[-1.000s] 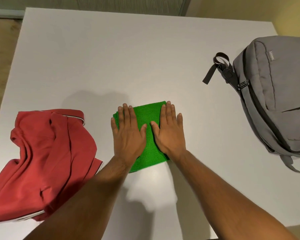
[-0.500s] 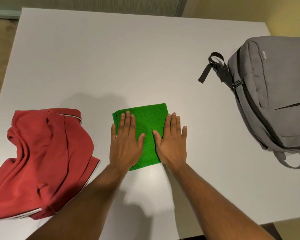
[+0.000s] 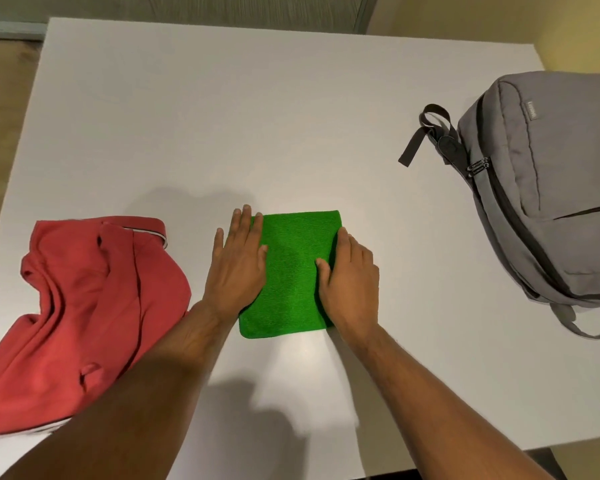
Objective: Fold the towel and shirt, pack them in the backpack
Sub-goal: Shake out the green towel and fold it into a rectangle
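towel folded, r hand maybe gripping

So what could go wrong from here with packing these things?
Three risks, I'd guess. The green towel is folded small, so it may spring open when the left hand and right hand lift it. The backpack looks zipped shut, so one hand must free up to open it. The red shirt, still crumpled, lies at the table edge and could slide off.

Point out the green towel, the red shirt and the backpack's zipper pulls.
green towel (image 3: 293, 271): head view, middle of the folded square.
red shirt (image 3: 84, 306): head view, crumpled body.
zipper pulls (image 3: 478, 166): head view, metal pulls on the backpack's side.
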`<state>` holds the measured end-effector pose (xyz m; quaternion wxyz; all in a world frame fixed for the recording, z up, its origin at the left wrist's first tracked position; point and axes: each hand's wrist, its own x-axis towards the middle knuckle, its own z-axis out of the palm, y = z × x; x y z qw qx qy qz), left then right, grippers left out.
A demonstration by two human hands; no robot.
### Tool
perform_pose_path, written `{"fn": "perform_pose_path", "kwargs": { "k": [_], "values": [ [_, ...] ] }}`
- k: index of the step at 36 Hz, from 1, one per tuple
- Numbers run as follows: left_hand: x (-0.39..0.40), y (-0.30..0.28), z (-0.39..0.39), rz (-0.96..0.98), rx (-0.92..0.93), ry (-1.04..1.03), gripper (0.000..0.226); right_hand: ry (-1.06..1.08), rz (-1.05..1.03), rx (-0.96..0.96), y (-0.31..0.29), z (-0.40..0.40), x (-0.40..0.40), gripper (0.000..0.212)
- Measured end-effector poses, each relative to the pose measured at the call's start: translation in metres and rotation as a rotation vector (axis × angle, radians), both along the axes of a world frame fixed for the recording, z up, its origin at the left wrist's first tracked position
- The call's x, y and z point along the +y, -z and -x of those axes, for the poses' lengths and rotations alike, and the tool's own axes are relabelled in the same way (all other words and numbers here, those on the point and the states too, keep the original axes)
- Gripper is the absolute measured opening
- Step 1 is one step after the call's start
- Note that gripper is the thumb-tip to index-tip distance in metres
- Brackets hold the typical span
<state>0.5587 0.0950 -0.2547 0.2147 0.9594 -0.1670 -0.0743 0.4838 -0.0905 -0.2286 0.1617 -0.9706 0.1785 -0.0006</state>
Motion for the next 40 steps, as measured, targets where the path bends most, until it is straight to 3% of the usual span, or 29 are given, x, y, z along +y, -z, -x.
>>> {"fn": "perform_pose_path", "kwargs": {
  "k": [5, 9, 13, 17, 19, 26, 31, 36, 40],
  "values": [
    [0.001, -0.019, -0.022, -0.039, 0.053, 0.024, 0.062, 0.101, -0.236, 0.02, -0.019, -0.029, -0.01, 0.059],
    [-0.004, -0.039, -0.032, -0.144, 0.049, 0.004, 0.065, 0.254, -0.477, 0.167, -0.026, -0.053, -0.024, 0.059],
    [-0.003, -0.043, -0.037, -0.258, 0.043, -0.039, 0.049, 0.267, -0.547, 0.232, -0.027, -0.058, -0.035, 0.055],
    [0.001, -0.044, -0.041, -0.281, 0.071, -0.08, 0.035, 0.255, -0.596, 0.263, -0.025, -0.06, -0.043, 0.037],
    [0.003, -0.043, -0.042, -0.237, 0.067, -0.089, 0.029, 0.258, -0.646, 0.233, -0.023, -0.06, -0.047, 0.026],
    [0.0, -0.056, -0.036, 0.195, -0.046, -0.196, 0.008, 0.229, -0.741, -0.005, -0.026, -0.048, -0.055, 0.012],
    [0.003, -0.063, -0.017, 0.349, 0.092, -0.2, 0.025, 0.177, -0.8, -0.019, -0.024, -0.031, -0.064, 0.032],
    [0.009, -0.051, 0.01, 0.435, 0.234, -0.163, 0.046, 0.183, -0.805, -0.044, -0.026, -0.014, -0.065, 0.034],
    [0.014, -0.043, 0.028, 0.468, 0.229, -0.127, 0.069, 0.249, -0.898, -0.085, -0.022, -0.006, -0.064, 0.032]
  ]
}}
